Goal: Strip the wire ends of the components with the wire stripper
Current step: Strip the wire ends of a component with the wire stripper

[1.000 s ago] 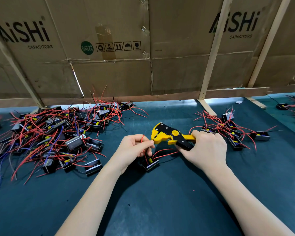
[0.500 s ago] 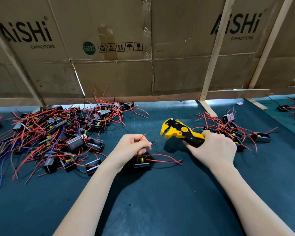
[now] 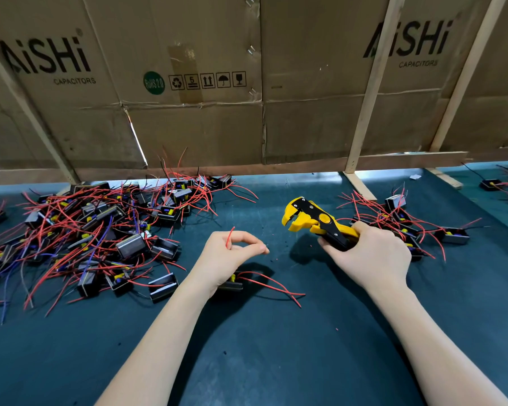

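While gripped by right hand (image 3: 373,256), wire stripper (image 3: 317,222) apart from left hand (image 3: 229,256)

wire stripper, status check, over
Right hand grips wire stripper, head apart from wire. Left hand pinches red wire of component. Nothing between them.

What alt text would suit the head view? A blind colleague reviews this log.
Over a dark green mat, a person's right hand grips a yellow and black wire stripper, while the left hand pinches a red wire of a small black component. A large pile of red-wired components lies left, fewer right.
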